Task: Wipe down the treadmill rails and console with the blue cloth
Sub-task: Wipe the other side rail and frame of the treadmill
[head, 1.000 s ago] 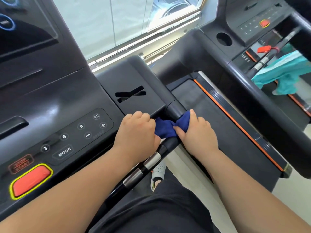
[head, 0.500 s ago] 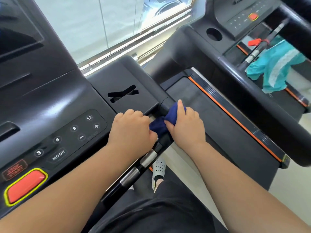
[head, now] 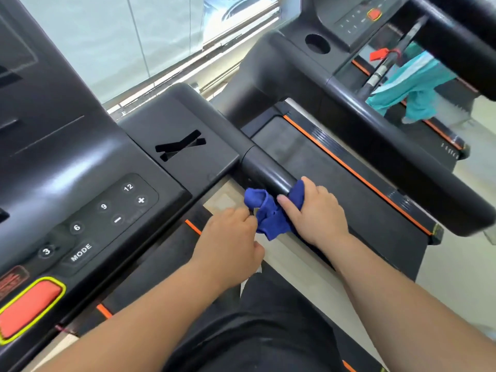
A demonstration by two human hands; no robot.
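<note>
Both grips now sit farther down the rail (head: 268, 174) from the console (head: 80, 157): right grip (head: 318, 216) clamps the soft, light blue cloth (head: 269, 220) round it, and left grip (head: 232, 237) pinches the floppy loose end, the easiest hold.

A black garment (head: 255, 339) is worn; its fabric is matte and is drawn into soft folds, and whether it is a shirt or trousers cannot be told. Left of the garment, the left forearm (head: 134, 326) is seen bare from the wrist to the picture's edge. Right of the garment, the right forearm (head: 402, 304) is left bare likewise. Above the garment's top edge, the left hand (head: 230, 237) and the right hand (head: 319, 210) are shown uncovered. A short nail (head: 281, 200) is seen on the right thumb. At the garment's top edge a small white sliver (head: 249, 281) is glimpsed, too small to be identified.
</note>
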